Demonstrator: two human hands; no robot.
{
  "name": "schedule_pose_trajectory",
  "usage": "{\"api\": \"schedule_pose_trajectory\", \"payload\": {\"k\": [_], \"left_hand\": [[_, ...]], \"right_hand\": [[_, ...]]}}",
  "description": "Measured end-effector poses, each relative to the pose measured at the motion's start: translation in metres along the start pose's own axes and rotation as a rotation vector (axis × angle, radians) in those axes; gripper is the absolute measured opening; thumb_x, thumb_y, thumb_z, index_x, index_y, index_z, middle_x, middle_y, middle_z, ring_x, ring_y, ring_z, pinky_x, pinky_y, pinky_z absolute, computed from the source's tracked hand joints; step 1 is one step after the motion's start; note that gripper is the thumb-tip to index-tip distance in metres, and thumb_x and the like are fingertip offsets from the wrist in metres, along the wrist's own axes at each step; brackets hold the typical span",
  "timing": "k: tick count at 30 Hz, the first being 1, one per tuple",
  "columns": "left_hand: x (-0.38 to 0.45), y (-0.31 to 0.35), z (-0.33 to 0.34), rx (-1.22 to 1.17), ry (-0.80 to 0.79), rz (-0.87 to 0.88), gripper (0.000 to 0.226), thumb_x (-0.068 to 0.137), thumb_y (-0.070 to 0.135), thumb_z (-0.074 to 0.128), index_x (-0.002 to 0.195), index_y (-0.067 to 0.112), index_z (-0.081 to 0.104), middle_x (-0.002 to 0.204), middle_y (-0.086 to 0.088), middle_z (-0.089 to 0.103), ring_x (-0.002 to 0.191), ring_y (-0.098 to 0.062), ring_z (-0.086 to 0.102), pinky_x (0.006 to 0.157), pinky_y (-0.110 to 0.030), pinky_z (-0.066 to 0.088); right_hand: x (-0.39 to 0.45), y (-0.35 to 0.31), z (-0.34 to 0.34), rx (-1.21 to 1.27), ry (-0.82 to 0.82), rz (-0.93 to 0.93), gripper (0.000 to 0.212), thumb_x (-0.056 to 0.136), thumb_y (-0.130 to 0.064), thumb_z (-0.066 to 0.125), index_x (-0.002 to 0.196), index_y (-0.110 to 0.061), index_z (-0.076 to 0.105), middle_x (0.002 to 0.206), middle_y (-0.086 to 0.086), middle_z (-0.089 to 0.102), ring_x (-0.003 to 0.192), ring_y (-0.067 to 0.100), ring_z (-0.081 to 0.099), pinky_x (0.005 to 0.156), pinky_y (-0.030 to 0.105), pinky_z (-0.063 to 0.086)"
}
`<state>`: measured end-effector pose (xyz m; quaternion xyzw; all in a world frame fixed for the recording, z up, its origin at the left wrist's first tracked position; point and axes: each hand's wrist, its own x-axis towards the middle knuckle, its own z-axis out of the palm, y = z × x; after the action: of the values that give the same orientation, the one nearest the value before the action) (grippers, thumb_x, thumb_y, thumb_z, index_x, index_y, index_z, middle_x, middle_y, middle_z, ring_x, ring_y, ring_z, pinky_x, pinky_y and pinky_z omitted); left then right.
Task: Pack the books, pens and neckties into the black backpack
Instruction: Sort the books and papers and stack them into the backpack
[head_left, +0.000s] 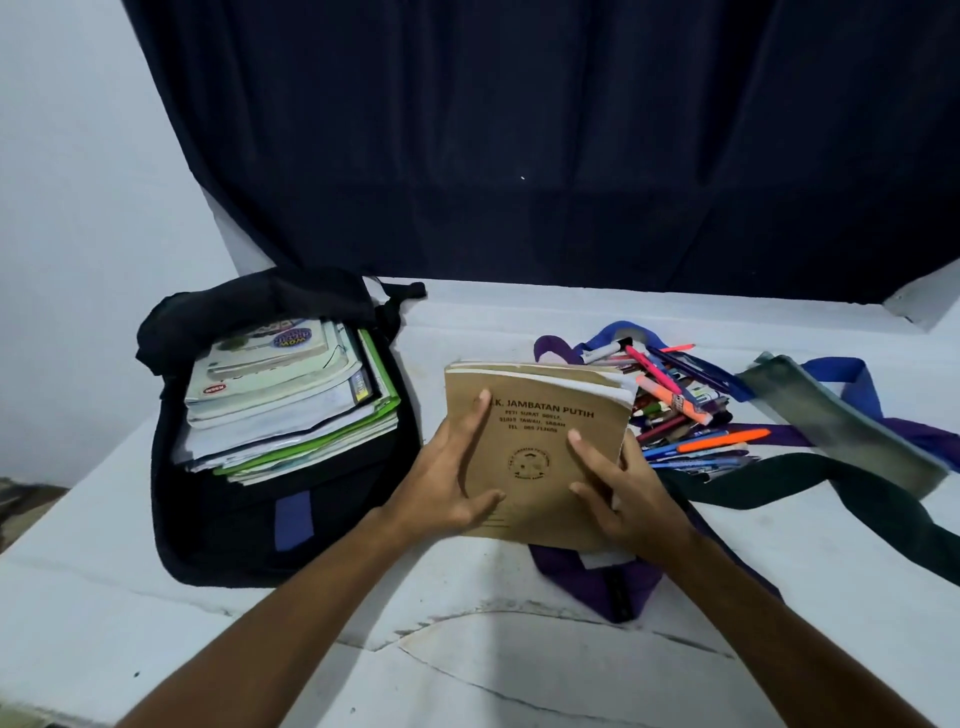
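We hold the thin brown paper-covered exercise book (540, 441) between both hands: our left hand (457, 478) grips its left edge with the thumb curled onto the lower cover and fingers laid up the front, and our right hand (618, 499) clasps the right edge, fingers wrapped onto the cover beside the round crest. The book tilts up off the white bench (467, 649), its long axis running away from us, printed title at the far end. The move ahead turns on one thing: the open black fabric backpack (218, 530) lies to the left of our left hand, just beside it, so the left arm is the nearer one and the book must travel leftward. A stack of workbooks and green folders (291, 400) already fills the backpack, its top standing above the rim; we judge the brown book will go flat on that stack. Beyond and to the right of our right hand lies a heap of coloured pens and markers (685, 415), with purple, blue and dark green neckties (857, 488) trailing under and past it, not yet packed.
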<state>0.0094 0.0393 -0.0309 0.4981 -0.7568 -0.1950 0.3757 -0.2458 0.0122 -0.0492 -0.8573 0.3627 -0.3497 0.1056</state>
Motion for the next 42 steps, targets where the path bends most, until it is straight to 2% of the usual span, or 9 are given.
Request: {"api": "schedule_pose_trajectory", "payload": {"k": [5,10,16,21,26,31,36,39,42], "left_hand": [[-0.007,-0.013,0.007,-0.015,-0.033,0.026,0.105,0.076,0.044,0.075,0.148,0.056,-0.001,0.152,-0.002,0.031,0.141,-0.015,0.035,0.114,-0.034,0.036],[-0.010,-0.012,0.014,-0.008,-0.043,-0.006,0.101,0.079,0.047,0.070,0.147,0.057,-0.005,0.154,0.002,0.026,0.143,-0.015,0.030,0.116,-0.037,0.033],[-0.006,-0.005,0.016,0.121,0.029,0.043,0.102,0.080,0.036,0.073,0.141,0.058,-0.005,0.152,-0.015,0.027,0.134,-0.014,0.027,0.111,-0.030,0.022],[-0.005,-0.006,0.023,0.094,0.058,-0.014,0.112,0.077,0.025,0.081,0.141,0.061,-0.004,0.149,-0.012,0.033,0.131,-0.010,0.031,0.107,-0.026,0.030],[0.019,-0.002,0.010,-0.194,-0.035,-0.166,0.121,0.067,0.009,0.087,0.150,0.051,0.009,0.151,0.007,0.030,0.138,-0.011,0.037,0.110,-0.030,0.039],[0.042,0.016,-0.017,-0.603,0.161,-0.363,0.108,0.079,0.008,0.078,0.152,0.046,0.007,0.114,-0.016,0.063,0.100,-0.023,0.069,0.084,-0.041,0.058],[0.038,0.050,0.007,-0.864,0.130,-0.426,0.101,0.090,0.024,0.063,0.141,0.060,-0.018,0.126,-0.010,0.062,0.115,-0.026,0.063,0.080,-0.046,0.059],[0.043,0.065,0.031,-0.872,0.265,-0.382,0.100,0.091,0.012,0.067,0.143,0.058,-0.005,0.144,0.014,0.046,0.127,-0.012,0.054,0.098,-0.045,0.051],[0.052,0.069,0.034,-1.087,0.424,-0.421,0.100,0.083,-0.017,0.061,0.153,0.037,0.014,0.148,-0.001,0.045,0.125,-0.017,0.055,0.105,-0.044,0.046]], "right_hand": [[-0.001,0.003,-0.005,0.086,-0.049,0.015,0.089,0.085,-0.025,0.067,0.144,-0.058,0.009,0.134,0.004,0.033,0.121,0.017,0.041,0.103,0.003,0.025],[0.007,0.000,-0.013,0.128,-0.061,0.004,0.102,0.082,-0.012,0.073,0.144,-0.058,0.007,0.139,0.003,0.032,0.129,0.014,0.036,0.109,0.021,0.027],[0.007,-0.001,-0.011,0.056,-0.010,-0.062,0.101,0.079,-0.006,0.075,0.149,-0.046,0.015,0.130,0.010,0.039,0.122,0.005,0.036,0.105,0.003,0.020],[0.007,-0.004,-0.007,0.044,-0.037,0.042,0.101,0.079,-0.009,0.077,0.149,-0.044,0.014,0.129,0.015,0.047,0.117,0.017,0.046,0.103,0.016,0.031],[0.033,-0.012,-0.028,0.581,-0.099,0.369,0.090,0.075,0.011,0.072,0.134,-0.047,0.038,0.138,-0.017,0.038,0.119,-0.003,0.049,0.087,0.007,0.045],[0.054,-0.016,-0.034,0.933,0.206,0.519,0.091,0.073,0.023,0.065,0.148,-0.017,0.032,0.130,-0.017,0.048,0.111,-0.006,0.055,0.085,0.014,0.050],[0.067,-0.021,-0.026,0.985,0.458,0.565,0.095,0.075,0.018,0.066,0.151,-0.019,0.025,0.144,-0.007,0.046,0.124,0.003,0.051,0.099,0.029,0.048],[0.069,-0.031,-0.020,0.941,0.459,0.529,0.096,0.077,0.019,0.065,0.152,-0.018,0.020,0.132,-0.015,0.050,0.112,-0.010,0.055,0.086,0.014,0.050],[0.069,-0.037,-0.020,0.906,0.489,0.438,0.103,0.080,0.017,0.064,0.153,-0.029,0.007,0.133,-0.014,0.049,0.114,-0.005,0.056,0.086,0.014,0.050]]}}
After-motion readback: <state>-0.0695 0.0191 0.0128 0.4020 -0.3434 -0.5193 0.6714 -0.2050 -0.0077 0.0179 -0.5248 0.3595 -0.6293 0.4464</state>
